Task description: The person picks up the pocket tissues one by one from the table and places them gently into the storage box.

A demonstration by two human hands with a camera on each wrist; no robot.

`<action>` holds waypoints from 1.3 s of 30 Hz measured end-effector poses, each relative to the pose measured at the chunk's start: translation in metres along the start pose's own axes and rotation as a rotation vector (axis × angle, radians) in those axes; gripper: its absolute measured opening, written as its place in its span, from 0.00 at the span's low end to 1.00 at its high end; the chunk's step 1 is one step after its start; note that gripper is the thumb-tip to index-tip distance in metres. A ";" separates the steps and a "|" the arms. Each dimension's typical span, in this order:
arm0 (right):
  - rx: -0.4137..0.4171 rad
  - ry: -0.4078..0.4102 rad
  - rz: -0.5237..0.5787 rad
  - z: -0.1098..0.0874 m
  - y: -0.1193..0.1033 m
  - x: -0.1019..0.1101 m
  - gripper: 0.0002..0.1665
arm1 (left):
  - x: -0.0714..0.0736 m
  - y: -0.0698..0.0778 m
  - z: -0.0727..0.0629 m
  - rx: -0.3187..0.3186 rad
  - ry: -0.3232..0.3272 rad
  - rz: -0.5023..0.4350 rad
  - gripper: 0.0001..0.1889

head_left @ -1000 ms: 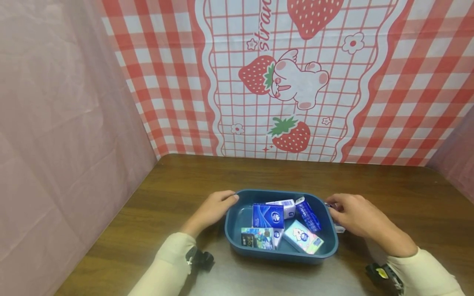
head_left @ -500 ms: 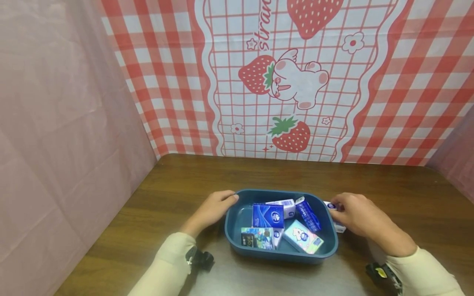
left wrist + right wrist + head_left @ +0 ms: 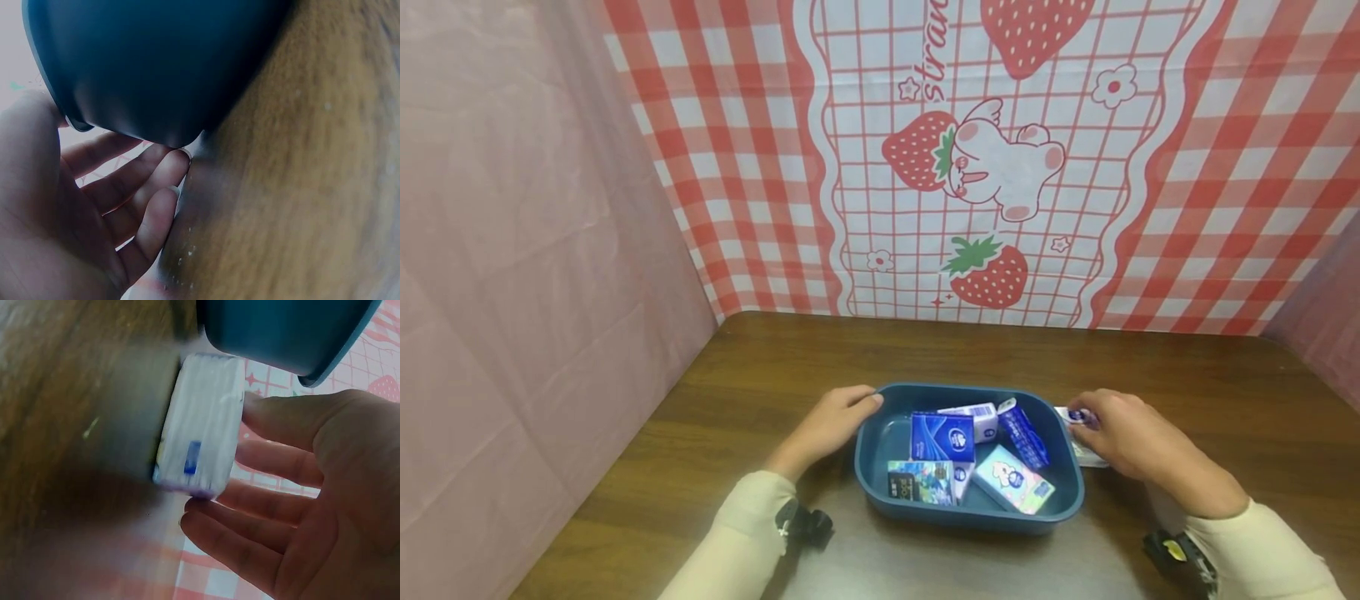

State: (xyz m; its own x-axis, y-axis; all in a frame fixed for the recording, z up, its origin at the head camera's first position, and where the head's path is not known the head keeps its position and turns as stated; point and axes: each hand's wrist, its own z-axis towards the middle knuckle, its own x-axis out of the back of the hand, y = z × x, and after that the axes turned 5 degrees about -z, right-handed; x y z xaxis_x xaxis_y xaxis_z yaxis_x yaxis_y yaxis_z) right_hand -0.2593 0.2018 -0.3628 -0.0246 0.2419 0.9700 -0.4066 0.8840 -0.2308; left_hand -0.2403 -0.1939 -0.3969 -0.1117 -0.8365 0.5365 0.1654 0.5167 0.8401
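Observation:
A dark blue plastic basin (image 3: 970,522) sits on the wooden table with several pocket tissue packs in it. My left hand (image 3: 831,423) holds the basin at its left end, thumb over the rim and fingers along the outside. Just beyond the right end, my right hand (image 3: 1127,433) pinches a white tissue pack (image 3: 203,425) with thumb and fingertips. That pack is close to the table surface and partly covered by the hand in the head view. Inside the basin lie a blue pack (image 3: 943,438), a pastel pack with a cartoon animal (image 3: 1015,481) and a colourful floral pack (image 3: 925,483).
A narrow dark blue pack (image 3: 1024,437) leans at the basin's right side, near another white pack (image 3: 985,422). Behind the table (image 3: 790,350) hangs a red checked strawberry cloth (image 3: 760,167). Pinkish fabric (image 3: 550,292) hangs along the left.
The white tissue pack beside the basin has turned and shifted slightly under my right hand, showing more of its face. My left hand and the basin have hardly moved.

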 end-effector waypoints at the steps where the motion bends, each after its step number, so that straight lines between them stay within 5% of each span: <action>1: 0.001 0.005 -0.005 -0.001 0.000 0.000 0.21 | 0.000 0.000 0.000 0.001 0.000 0.000 0.20; 39: -0.072 0.007 -0.083 -0.002 -0.006 -0.009 0.32 | -0.001 0.000 0.001 0.025 0.004 0.008 0.22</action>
State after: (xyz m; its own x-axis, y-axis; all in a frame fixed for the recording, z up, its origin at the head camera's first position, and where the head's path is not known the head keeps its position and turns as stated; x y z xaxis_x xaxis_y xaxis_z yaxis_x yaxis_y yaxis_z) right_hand -0.2549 0.1949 -0.3705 0.0126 0.1691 0.9855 -0.3404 0.9275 -0.1548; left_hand -0.2411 -0.1926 -0.3970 -0.1069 -0.8331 0.5428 0.1420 0.5275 0.8376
